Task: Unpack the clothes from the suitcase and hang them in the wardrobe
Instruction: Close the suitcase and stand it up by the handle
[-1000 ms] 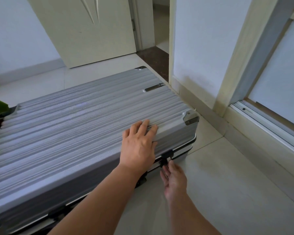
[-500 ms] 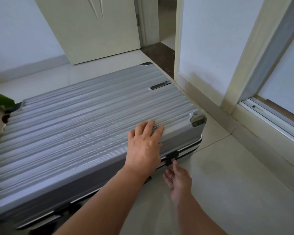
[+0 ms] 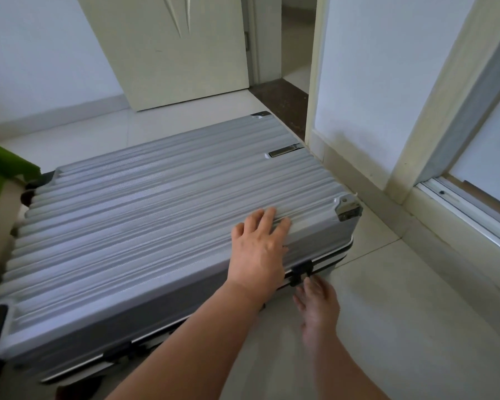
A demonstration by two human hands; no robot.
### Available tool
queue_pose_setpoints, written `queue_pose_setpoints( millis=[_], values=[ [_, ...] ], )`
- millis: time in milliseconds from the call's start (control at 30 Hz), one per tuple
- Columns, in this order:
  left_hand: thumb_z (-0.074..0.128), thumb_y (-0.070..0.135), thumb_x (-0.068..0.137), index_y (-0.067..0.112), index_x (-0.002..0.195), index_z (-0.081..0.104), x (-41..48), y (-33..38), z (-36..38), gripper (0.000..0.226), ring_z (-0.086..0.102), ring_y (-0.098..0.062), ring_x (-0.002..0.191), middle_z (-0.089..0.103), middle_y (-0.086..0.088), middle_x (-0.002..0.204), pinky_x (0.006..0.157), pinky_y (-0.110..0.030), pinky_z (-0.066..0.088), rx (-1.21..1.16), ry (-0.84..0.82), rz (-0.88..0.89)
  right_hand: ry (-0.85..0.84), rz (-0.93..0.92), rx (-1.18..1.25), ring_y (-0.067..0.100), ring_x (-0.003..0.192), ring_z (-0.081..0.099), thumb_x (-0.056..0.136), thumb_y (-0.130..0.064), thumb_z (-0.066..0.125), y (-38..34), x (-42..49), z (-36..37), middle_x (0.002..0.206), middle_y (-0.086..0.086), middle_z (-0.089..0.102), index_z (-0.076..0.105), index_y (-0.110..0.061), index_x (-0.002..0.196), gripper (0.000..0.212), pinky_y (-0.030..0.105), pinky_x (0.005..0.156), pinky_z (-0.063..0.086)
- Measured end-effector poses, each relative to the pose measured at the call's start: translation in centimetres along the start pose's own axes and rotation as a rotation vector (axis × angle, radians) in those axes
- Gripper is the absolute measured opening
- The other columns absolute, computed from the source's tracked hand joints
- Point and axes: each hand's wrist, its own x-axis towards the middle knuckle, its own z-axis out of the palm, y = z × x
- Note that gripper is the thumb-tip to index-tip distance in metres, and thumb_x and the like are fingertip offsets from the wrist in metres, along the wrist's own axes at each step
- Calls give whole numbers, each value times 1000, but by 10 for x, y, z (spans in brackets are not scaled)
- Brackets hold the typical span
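On the floor point(image 3: 401, 313), near the right wall, the closed suitcase point(image 3: 156, 220) is laid flat. Its near-right lid corner is pressed by the left hand point(image 3: 257, 249), fingers spread flat. The black latch point(image 3: 300, 272) is touched by the right hand point(image 3: 318, 304), fingers nearly straight. Downward pressure should be applied to the lid while the latch is lifted.

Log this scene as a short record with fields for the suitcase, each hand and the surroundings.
suitcase: grey, ribbed hard shell, lying flat on the tiled floor
state: closed, no clothes in view
left hand: palm flat on its top, near the front right corner
right hand: fingertips at the black latch on the front edge
behind: cream door, open
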Motion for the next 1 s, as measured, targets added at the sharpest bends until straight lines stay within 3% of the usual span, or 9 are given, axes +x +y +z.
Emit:
queue_pose_setpoints(
  millis=[100, 233, 300, 433, 567, 633, 733, 867, 1000],
  values=[
    [77, 19, 65, 18, 117, 64, 1, 0, 1, 54, 57, -35, 111, 60, -12, 126, 82, -46, 48, 13, 7, 4, -41, -228, -288, 34, 94, 63, 85, 5, 63, -13, 6, -7, 97, 16, 65, 64, -5, 105, 23, 35, 76, 50],
    [81, 18, 59, 16, 113, 66, 2, -2, 1, 56, 59, -36, 108, 61, -12, 122, 79, -46, 49, -9, 14, 10, -149, -383, -689, 25, 83, 63, 79, -4, 72, -33, 14, -14, 84, 6, 67, 61, -25, 81, 23, 29, 75, 45],
    [81, 18, 59, 16, 113, 66, 2, -2, 2, 56, 59, -35, 107, 61, -12, 122, 79, -46, 49, -7, 21, 1, -177, -447, -816, 23, 80, 62, 79, -7, 73, -36, 18, -15, 83, 6, 67, 61, -22, 81, 19, 28, 72, 44],
    [76, 17, 60, 17, 113, 65, 3, 1, 2, 54, 57, -35, 109, 60, -11, 123, 82, -44, 47, -8, 30, -12, -165, -539, -889, 17, 76, 59, 81, -10, 72, -38, 20, -16, 82, 5, 66, 61, -15, 86, 12, 11, 63, 40],
    [79, 19, 62, 17, 115, 65, 2, -1, 1, 56, 57, -34, 109, 60, -12, 123, 81, -45, 47, -2, 12, 4, -195, -557, -975, 20, 82, 61, 84, -17, 69, -38, 17, -19, 86, 3, 65, 66, -14, 96, 13, 20, 66, 41],
    [82, 25, 61, 18, 116, 64, 3, -4, 0, 58, 59, -33, 108, 61, -11, 123, 80, -45, 49, 16, -7, 31, -231, -591, -1056, 15, 78, 59, 84, -19, 70, -45, 20, -21, 85, 1, 64, 68, -11, 98, 16, 15, 66, 40],
    [84, 32, 59, 21, 115, 65, 6, -9, -2, 60, 61, -30, 106, 62, -8, 122, 79, -42, 50, 42, -25, 51, -285, -631, -1175, 0, 67, 54, 81, -22, 73, -57, 24, -23, 79, -3, 63, 71, -13, 90, 13, 2, 61, 38],
    [84, 31, 56, 21, 114, 66, 7, -10, 1, 61, 61, -30, 104, 62, -7, 121, 80, -41, 50, 15, -18, 47, -291, -649, -1202, -5, 67, 55, 77, -23, 76, -59, 30, -22, 75, -4, 66, 73, -14, 84, 12, 1, 60, 38],
    [82, 31, 59, 22, 115, 65, 6, -12, 1, 60, 59, -31, 106, 61, -7, 122, 80, -43, 49, -15, 6, 59, -304, -629, -1206, 1, 65, 57, 73, -22, 79, -63, 33, -21, 70, -4, 67, 72, -16, 75, 10, 4, 60, 39]
  ],
)
